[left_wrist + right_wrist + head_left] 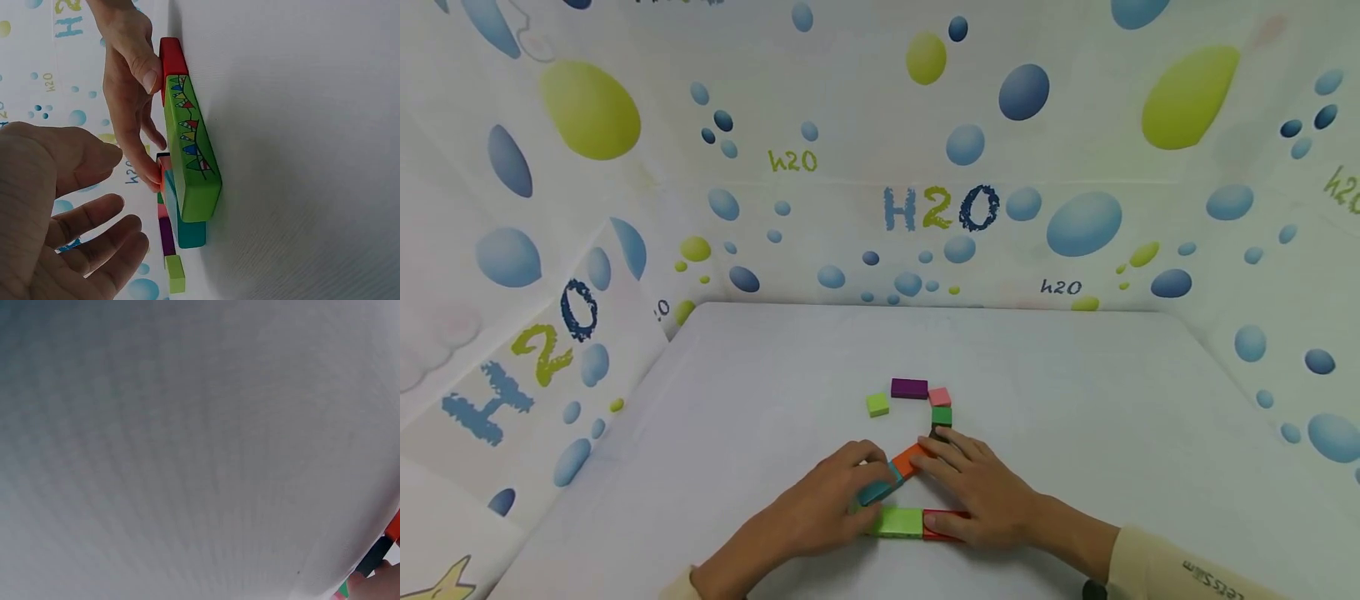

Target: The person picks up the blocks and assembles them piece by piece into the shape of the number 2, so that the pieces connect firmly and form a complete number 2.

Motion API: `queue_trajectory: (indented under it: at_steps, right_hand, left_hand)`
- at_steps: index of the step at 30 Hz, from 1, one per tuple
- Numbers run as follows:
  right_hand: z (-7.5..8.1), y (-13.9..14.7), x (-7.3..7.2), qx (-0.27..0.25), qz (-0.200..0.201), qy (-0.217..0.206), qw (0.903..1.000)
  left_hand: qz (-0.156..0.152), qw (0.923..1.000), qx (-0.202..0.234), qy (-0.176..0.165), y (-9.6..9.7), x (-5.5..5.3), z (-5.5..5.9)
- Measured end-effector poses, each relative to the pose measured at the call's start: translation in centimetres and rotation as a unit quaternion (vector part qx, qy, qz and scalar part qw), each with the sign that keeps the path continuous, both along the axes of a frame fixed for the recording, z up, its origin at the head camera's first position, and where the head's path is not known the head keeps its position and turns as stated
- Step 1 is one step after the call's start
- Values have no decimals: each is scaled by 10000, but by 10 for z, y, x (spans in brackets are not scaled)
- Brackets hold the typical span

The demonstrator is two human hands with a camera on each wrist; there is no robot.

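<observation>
My left hand [835, 498] hovers at the left ends of a teal block [877, 487] and a long light-green block [900, 522]. In the left wrist view its thumb and loosely bent fingers are apart from the blocks. Flags are printed on the side of the light-green block [191, 144]. My right hand [988, 492] lies over the right side, fingertips at an orange block [909, 460] and a dark block [375, 556]. Its thumb rests on a red block [942, 525] that adjoins the light-green one. The hand partly covers the red and dark blocks.
Beyond the hands, a green block [942, 416], a pink block [939, 397] and a purple block [909, 388] continue the bent row. A small lime block [877, 405] lies apart, left of the purple one. Behind the white table [760, 358] stands a patterned backdrop [850, 100].
</observation>
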State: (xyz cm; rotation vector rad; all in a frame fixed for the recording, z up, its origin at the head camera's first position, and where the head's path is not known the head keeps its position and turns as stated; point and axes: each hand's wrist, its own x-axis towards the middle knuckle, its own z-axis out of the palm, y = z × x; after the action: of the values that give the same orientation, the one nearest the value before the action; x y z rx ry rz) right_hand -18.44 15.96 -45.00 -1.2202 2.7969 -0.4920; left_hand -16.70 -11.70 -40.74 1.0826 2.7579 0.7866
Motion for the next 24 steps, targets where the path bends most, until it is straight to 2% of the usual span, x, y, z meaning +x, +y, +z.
queue_trajectory:
  at_steps: [11, 15, 24]
  right_hand:
    - [2, 3, 2, -13, -45, -182, 9998]
    - [0, 2, 1, 10, -22, -190, 9998]
    - [-1, 0, -1, 88, 4, -137, 9999]
  left_hand:
    - [72, 10000, -2, -4, 5, -18, 14]
    - [108, 9999, 77, 34, 6, -26, 14]
    - [400, 9991, -32, 156, 7, -46, 12]
